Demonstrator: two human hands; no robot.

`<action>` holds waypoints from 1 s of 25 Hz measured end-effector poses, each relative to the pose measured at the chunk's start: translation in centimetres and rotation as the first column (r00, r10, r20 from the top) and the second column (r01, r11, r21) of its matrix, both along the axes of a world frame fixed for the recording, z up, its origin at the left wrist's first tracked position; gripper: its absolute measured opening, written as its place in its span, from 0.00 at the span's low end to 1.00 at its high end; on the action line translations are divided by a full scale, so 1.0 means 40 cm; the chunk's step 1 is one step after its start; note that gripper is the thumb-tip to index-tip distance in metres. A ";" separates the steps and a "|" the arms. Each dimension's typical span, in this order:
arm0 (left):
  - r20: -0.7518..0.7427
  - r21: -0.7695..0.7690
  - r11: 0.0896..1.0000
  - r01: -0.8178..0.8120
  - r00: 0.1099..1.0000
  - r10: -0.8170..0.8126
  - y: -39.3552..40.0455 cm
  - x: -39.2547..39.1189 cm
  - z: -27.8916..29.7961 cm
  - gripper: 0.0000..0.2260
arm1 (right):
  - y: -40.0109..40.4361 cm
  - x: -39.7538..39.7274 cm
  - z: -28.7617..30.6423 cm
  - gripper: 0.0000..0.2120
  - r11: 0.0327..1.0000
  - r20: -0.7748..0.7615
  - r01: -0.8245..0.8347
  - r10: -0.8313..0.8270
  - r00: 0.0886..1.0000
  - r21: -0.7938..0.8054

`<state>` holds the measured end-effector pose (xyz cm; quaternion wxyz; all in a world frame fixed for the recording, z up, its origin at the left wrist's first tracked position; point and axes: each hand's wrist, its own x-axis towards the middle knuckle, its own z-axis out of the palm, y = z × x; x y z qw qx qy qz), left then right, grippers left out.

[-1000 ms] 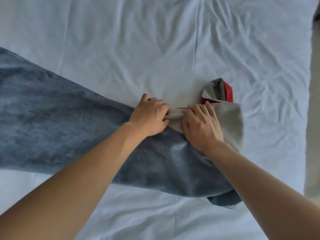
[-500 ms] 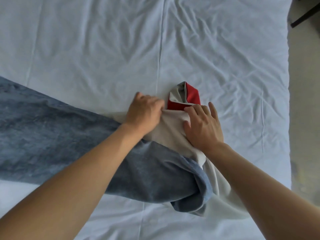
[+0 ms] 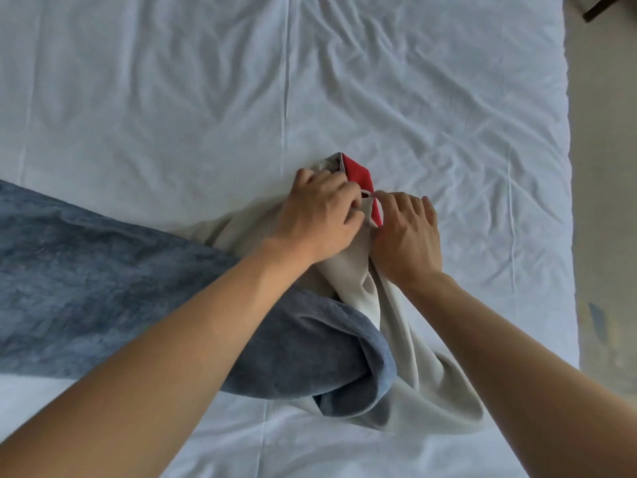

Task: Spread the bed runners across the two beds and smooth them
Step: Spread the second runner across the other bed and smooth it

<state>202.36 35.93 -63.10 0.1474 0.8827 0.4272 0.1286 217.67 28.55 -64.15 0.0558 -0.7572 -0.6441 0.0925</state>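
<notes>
Two hands work open a bunched bed runner on a white-sheeted bed.

The left hand [image 3: 319, 215] and right hand [image 3: 406, 232] pinch the bed runner [image 3: 103, 288] at its pale lining near a red corner [image 3: 358, 174]; drawing that end evenly toward the bed [image 3: 448, 98] edge should flatten it.

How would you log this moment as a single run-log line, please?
phase: unfolding runner | left hand: gripping runner's grey lining | right hand: gripping same bunch | bed runner: blue, partly spread, end bunched | sheet: wrinkled

Both hands have worked further along the bed runner [image 3: 103, 288]. More of its pale lining [image 3: 406, 357] now lies turned out.
</notes>
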 end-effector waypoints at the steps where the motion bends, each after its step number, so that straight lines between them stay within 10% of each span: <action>1: -0.045 0.004 1.000 0.001 0.999 -0.001 -0.016 0.019 0.002 0.11 | -0.019 0.017 -0.004 0.22 1.000 -0.001 0.018 -0.018 1.000 -0.017; 5: -0.379 -0.061 0.985 -0.160 0.917 0.126 -0.059 0.073 0.012 0.34 | -0.095 0.039 -0.009 0.15 0.988 -0.020 0.061 -0.064 0.998 -0.143; 8: -0.486 -0.023 0.990 -0.139 0.867 0.110 -0.079 0.091 0.005 0.25 | -0.131 0.012 -0.013 0.15 0.984 -0.010 0.039 -0.041 0.999 -0.175; 16: -0.276 -0.207 0.978 0.009 0.959 -0.067 -0.141 0.128 0.001 0.04 | -0.226 0.161 0.018 0.10 0.960 0.188 0.204 -0.168 0.968 -0.191; 25: -0.184 0.057 0.979 0.196 0.966 -0.183 -0.217 0.231 0.002 0.18 | -0.361 0.239 0.034 0.10 0.893 0.187 0.406 -0.372 0.909 -0.195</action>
